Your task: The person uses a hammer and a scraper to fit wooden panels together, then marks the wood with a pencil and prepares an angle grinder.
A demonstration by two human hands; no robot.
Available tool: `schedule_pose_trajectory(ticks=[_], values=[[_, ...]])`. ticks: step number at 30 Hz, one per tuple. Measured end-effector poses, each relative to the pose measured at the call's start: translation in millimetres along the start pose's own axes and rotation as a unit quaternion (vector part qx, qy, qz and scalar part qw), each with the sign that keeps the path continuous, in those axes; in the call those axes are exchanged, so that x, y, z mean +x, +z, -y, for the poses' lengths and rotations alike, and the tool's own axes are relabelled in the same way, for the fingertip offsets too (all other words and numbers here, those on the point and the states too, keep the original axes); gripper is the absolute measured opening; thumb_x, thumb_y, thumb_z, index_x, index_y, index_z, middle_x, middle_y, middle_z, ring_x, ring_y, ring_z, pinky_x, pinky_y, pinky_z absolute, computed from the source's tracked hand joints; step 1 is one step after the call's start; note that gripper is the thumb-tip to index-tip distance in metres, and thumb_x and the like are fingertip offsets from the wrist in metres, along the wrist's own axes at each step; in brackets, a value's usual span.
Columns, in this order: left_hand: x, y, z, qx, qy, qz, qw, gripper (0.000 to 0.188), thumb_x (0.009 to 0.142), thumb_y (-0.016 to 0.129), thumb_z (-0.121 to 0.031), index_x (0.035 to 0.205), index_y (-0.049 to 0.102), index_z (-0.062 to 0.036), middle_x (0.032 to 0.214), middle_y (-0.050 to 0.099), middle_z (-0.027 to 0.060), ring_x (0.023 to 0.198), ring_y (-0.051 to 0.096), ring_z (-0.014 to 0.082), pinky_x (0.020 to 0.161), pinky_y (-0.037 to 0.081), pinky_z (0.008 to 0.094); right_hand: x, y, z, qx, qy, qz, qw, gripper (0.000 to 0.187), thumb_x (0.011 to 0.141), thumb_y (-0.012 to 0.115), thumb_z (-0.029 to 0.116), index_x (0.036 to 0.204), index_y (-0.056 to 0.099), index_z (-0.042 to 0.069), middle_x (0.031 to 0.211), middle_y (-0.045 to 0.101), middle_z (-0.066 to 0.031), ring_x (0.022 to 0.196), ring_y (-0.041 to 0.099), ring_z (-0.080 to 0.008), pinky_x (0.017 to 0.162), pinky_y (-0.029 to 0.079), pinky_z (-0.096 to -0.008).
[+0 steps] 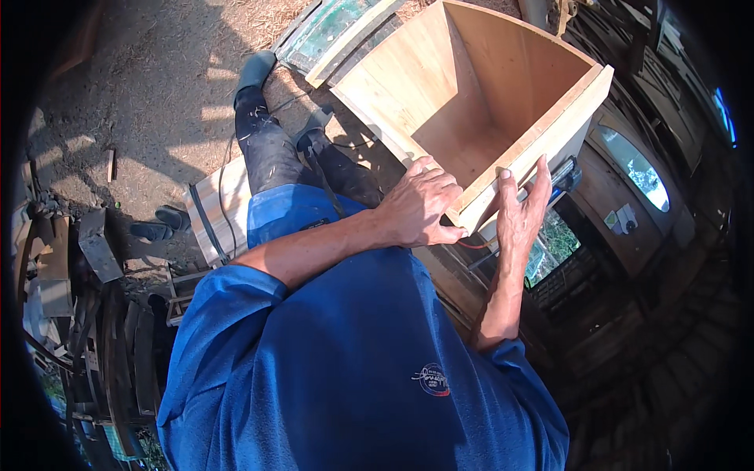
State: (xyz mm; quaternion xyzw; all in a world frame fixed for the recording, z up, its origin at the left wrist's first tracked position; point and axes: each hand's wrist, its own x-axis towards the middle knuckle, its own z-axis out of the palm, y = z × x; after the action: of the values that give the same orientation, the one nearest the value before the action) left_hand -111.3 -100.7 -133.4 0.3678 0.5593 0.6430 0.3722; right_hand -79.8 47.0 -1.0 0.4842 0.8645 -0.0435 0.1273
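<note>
Blue shirt (338,353) cloth fills the foreground, bearing a round printed emblem (434,380). Ahead, at upper right, an open-topped wooden box (479,118) shows bare inner walls, its shaded bottom hard to read. The left hand (420,202) curls closed over its near corner; the right hand (520,217), fingers spread, touches the rim nearby.

Head view: left camera of worn fisheye pair, looking steeply down along wearer's own body. Blue shirt front (338,361) nearest, filling lower middle. Left hand (420,202), right hand (517,216) and wooden box (408,78) at close range, above centre. Ground (149,102) farther off, upper left. Straight edges bow; corners black.
</note>
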Motion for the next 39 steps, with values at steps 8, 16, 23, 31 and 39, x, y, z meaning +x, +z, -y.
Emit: schedule_pose_trajectory(ticks=[8, 16, 23, 31, 39], values=[[0, -4, -23, 0.044, -0.056, 0.058, 0.996, 0.058, 0.08, 0.075, -0.048, 0.107, 0.064, 0.0025, 0.105, 0.064, 0.0208, 0.112, 0.059, 0.0374, 0.109, 0.033, 0.0536, 25, 1, -45, 0.043, 0.0, -0.051, 0.998, 0.071, 0.091, 0.067, 0.033, 0.152, 0.041, 0.008, 0.151, 0.041, -0.0271, 0.142, 0.04, -0.0397, 0.116, 0.035, -0.0469], [24, 12, -45, 0.04, -0.293, 0.115, 0.948, 0.043, 0.086, 0.067, -0.021, 0.116, 0.057, 0.0083, 0.117, 0.059, 0.0246, 0.112, 0.055, 0.037, 0.099, 0.043, 0.0427, 7, -14, -126, 0.134, 0.003, -0.161, 0.978, 0.058, 0.092, 0.071, 0.03, 0.141, 0.054, 0.004, 0.138, 0.054, -0.0238, 0.126, 0.054, -0.0381, 0.104, 0.045, -0.0429], [25, 22, -63, -0.209, -0.342, 0.084, 0.912, 0.061, 0.093, 0.065, -0.008, 0.148, 0.041, -0.0017, 0.139, 0.058, 0.0108, 0.129, 0.052, 0.0213, 0.11, 0.038, 0.0336, -37, -17, -351, 0.093, 0.242, -0.251, 0.933, 0.057, 0.09, 0.07, 0.032, 0.137, 0.056, 0.004, 0.134, 0.056, -0.0231, 0.127, 0.053, -0.0388, 0.109, 0.04, -0.0458], [30, 5, -81, -0.154, -0.378, 0.101, 0.907, 0.063, 0.093, 0.063, -0.005, 0.151, 0.04, -0.0034, 0.143, 0.056, 0.0099, 0.132, 0.052, 0.0191, 0.113, 0.039, 0.0328, -41, 36, -399, 0.238, 0.22, -0.204, 0.924, 0.044, 0.092, 0.07, 0.028, 0.128, 0.065, 0.003, 0.112, 0.068, -0.0225, 0.106, 0.067, -0.0351, 0.09, 0.053, -0.0429], [26, 1, -80, -0.141, -0.381, 0.08, 0.91, 0.058, 0.091, 0.06, -0.012, 0.145, 0.046, 0.0045, 0.136, 0.06, 0.0136, 0.127, 0.054, 0.0232, 0.113, 0.037, 0.0353, -32, 31, -379, 0.031, 0.185, -0.112, 0.976, 0.036, 0.091, 0.062, 0.023, 0.113, 0.062, -0.006, 0.107, 0.066, -0.0301, 0.098, 0.067, -0.0454, 0.085, 0.054, -0.0526]])
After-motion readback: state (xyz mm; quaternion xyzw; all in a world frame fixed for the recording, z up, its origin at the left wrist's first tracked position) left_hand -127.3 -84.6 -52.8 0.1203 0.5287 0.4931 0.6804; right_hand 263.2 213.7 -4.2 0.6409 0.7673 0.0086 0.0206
